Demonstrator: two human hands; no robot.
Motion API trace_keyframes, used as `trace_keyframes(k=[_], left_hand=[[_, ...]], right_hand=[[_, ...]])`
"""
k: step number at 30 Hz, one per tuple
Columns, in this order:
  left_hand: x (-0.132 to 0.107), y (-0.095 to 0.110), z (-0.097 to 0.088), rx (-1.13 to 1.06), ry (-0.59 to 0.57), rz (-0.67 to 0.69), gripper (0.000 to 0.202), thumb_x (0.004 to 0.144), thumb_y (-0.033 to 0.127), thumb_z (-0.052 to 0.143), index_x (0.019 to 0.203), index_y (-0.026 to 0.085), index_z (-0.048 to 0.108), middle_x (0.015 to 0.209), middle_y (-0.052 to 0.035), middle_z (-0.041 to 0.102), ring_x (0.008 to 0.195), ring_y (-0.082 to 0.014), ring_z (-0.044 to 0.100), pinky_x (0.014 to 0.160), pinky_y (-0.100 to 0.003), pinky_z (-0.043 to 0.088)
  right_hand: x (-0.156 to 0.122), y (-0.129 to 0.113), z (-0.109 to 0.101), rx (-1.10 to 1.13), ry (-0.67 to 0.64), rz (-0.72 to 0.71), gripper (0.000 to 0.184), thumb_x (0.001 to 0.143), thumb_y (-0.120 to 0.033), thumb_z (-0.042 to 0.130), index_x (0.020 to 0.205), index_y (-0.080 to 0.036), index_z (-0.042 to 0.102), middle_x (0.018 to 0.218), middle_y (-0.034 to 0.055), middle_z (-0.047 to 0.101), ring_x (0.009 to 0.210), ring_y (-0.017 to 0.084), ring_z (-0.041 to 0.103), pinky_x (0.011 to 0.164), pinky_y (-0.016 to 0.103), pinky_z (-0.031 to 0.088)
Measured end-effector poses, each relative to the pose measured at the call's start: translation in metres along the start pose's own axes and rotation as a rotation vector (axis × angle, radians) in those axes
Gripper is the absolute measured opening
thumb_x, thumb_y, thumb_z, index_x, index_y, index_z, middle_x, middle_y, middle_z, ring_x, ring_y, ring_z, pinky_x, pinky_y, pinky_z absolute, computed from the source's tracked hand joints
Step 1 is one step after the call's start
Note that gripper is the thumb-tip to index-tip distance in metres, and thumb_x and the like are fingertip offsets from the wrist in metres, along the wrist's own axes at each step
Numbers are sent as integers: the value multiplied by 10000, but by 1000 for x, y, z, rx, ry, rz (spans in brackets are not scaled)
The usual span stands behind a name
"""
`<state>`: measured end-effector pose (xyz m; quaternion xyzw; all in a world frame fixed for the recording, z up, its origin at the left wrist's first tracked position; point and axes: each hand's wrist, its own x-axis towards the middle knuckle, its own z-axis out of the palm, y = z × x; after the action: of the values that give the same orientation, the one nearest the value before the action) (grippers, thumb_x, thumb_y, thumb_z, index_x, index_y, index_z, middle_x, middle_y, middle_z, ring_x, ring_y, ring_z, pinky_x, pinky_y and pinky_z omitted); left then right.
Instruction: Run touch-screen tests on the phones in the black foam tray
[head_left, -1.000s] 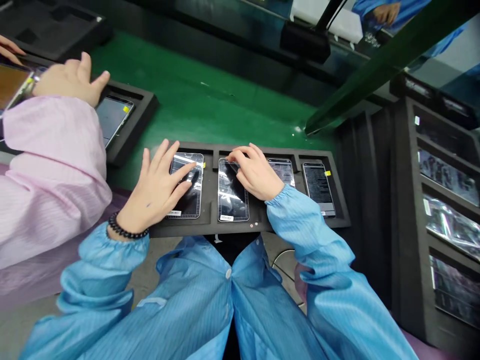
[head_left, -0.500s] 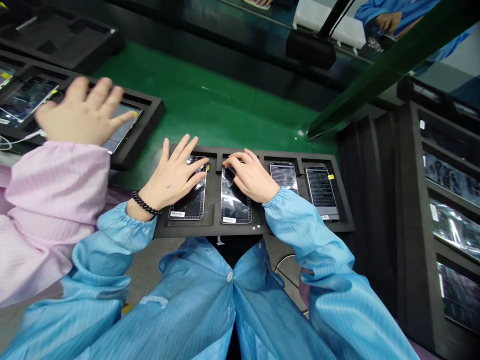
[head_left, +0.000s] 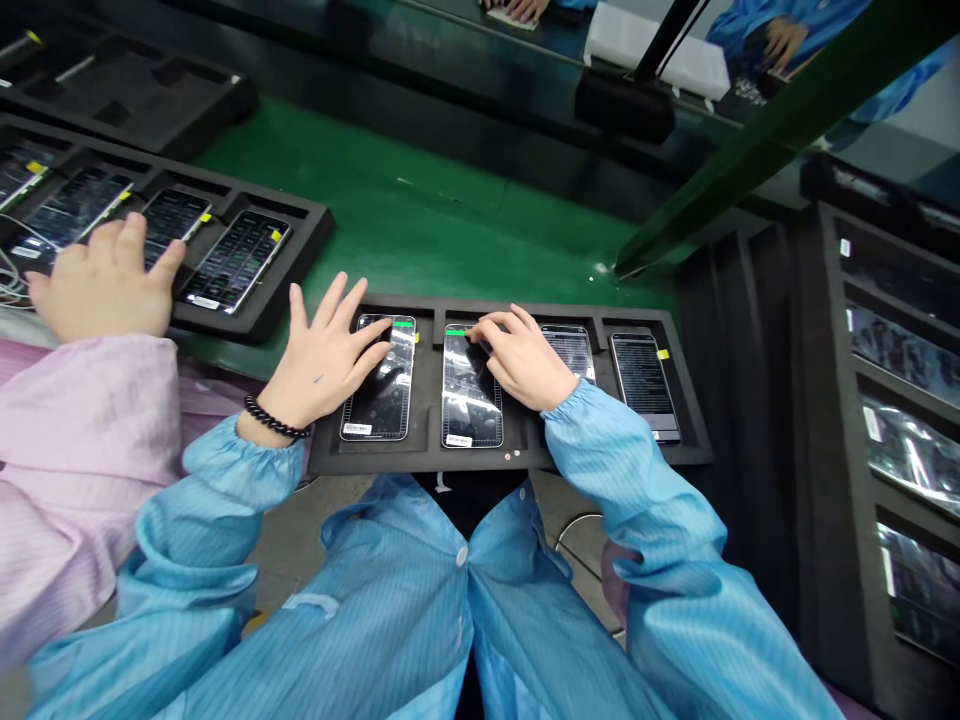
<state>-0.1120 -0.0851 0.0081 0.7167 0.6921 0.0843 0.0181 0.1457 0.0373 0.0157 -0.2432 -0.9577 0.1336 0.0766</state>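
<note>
Dark trays (head_left: 411, 461) rest on the green bench (head_left: 480, 235)

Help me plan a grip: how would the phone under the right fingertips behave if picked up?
The phone, a flat slab, looks stiff. Its reflective screen may be slippery and fragile. Lying flat in the tray, it likely won't roll.

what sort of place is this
Probably an electronics factory: phones sit in compartmented black trays along a green worktop, and a blue smock and a pink sleeve look like workwear.
</note>
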Motion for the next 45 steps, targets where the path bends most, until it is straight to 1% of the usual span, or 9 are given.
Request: trace_keyframes(k=[4,9,14,23,29,32,35,40,45], left_hand=[[-6,-4,-3,-19,14,-64,596,1040,529,202,1319,221,629,1680,-159,248,1588,-379,128,1209,-766,14],[-10,-8,-2,-45,46,-105,587,1024,574,228,1276,252,649,1689,-114,245,1596,-350,105,1241,-706,-59],[-11,-4,-2,-13,44,-94,688,1022,590,146,1265,185,646,1663,-191,277,1589,-384,117,1214,-751,-32],[-15,0,1,-26,31,-102,633,1026,586,179,1298,197,598,1662,-175,288,1583,-393,134,1212,-762,-17],[-26,6,0,-17,19,-96,661,1026,565,161,1310,158,598,1634,-233,313,1570,-424,166,1179,-813,42],[-35,7,2,-12,17,-92,635,1029,552,182,1354,178,578,1634,-232,313,1576,-411,154,1183,-807,46],[-41,8,3,7,6,-100,650,1032,535,173,1379,150,566,1626,-254,316,1576,-414,150,1175,-812,62],[-33,5,4,7,-22,-129,682,1027,537,158,1388,124,564,1655,-250,251,1584,-410,112,1180,-804,57],[-20,0,8,-52,-5,-167,625,1022,542,200,1441,201,515,1678,-180,243,1585,-389,130,1197,-777,43]], right_hand=[[-10,7,-3,0,9,42,360,847,-52,369,1127,-154,570,1205,129,678,1230,280,560,1237,567,286],[-18,15,-4,-4,45,79,342,846,-64,371,1104,-174,566,1174,119,679,1199,277,571,1229,569,298],[-20,16,-4,-6,58,82,335,845,-67,373,1098,-184,558,1166,123,675,1192,272,571,1219,571,309],[-25,14,0,21,83,83,354,835,-53,382,1114,-188,552,1190,118,678,1186,273,573,1207,569,322],[-38,7,3,8,86,94,357,845,-49,366,1123,-180,548,1184,126,680,1189,266,578,1203,562,333],[-43,4,3,6,87,98,353,844,-49,366,1117,-177,549,1205,126,680,1203,265,574,1205,556,330],[-42,2,3,8,94,102,354,842,-45,372,1115,-182,550,1206,123,683,1220,267,566,1203,556,327],[-31,5,2,-10,102,123,354,836,-52,381,1119,-165,560,1202,150,670,1237,284,552,1197,559,335],[-25,8,3,-15,104,140,353,830,-52,384,1116,-154,564,1198,160,660,1238,291,543,1191,544,350]])
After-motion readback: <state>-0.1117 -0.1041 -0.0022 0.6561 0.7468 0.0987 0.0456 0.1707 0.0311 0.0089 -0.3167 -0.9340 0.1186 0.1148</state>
